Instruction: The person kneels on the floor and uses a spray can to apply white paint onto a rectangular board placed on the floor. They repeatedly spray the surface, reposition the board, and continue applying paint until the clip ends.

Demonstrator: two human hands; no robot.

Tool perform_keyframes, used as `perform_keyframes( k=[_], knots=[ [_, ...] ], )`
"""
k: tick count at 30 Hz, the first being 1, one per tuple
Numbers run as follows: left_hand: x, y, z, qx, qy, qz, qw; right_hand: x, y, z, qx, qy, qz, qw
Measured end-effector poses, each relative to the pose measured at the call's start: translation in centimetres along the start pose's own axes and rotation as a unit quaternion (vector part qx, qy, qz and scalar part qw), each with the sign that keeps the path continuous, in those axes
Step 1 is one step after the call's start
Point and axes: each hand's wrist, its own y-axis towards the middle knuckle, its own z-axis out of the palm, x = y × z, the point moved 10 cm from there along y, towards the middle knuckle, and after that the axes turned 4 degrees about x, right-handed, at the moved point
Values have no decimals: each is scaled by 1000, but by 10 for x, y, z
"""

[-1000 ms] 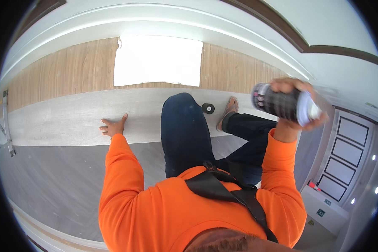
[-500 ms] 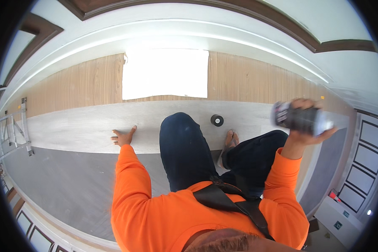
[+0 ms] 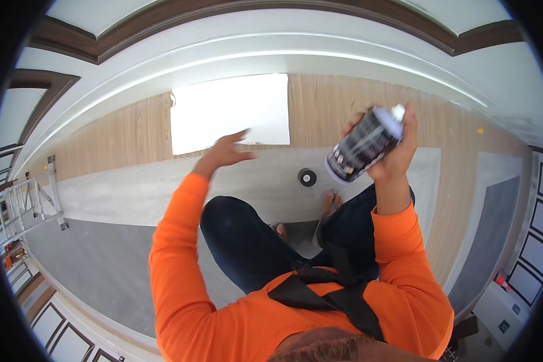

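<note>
My right hand [image 3: 398, 145] is wrapped round a dark spray can [image 3: 366, 145], held tilted above the floor with its pale nozzle end up and to the right. The can's cap is off. My left hand [image 3: 226, 151] hangs in the air with fingers apart and nothing in it, over the near edge of a white sheet [image 3: 229, 114]. That sheet lies flat on the wood-look strip [image 3: 326, 108]. A round black cap [image 3: 307, 177] sits on the pale grey strip [image 3: 133, 187], between my left hand and the can.
My bent knees [image 3: 247, 241] and bare feet [image 3: 332, 202] are just this side of the cap. A metal ladder [image 3: 33, 202] stands at the far left. Dark grey flooring [image 3: 96, 247] lies at the near left. A white wall with brown trim [image 3: 271, 21] runs along the far side.
My left hand has lifted off the grey strip and moved right toward the white sheet. The spray can, blurred before, has come left and tilted nozzle-up. My left knee has swung outward.
</note>
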Motion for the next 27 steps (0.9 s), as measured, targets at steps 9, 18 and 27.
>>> perform_keyframes(
  k=[9,18,27],
  knots=[
    [-126,73,226,60,24,126,990,-50,0,-21,-20,-33,94,995],
    [-107,89,140,50,-68,8,996,-52,-11,1,45,-300,42,952],
    [-127,4,-34,-250,-632,150,718,-64,4,22,133,-590,-96,791]
  ],
)
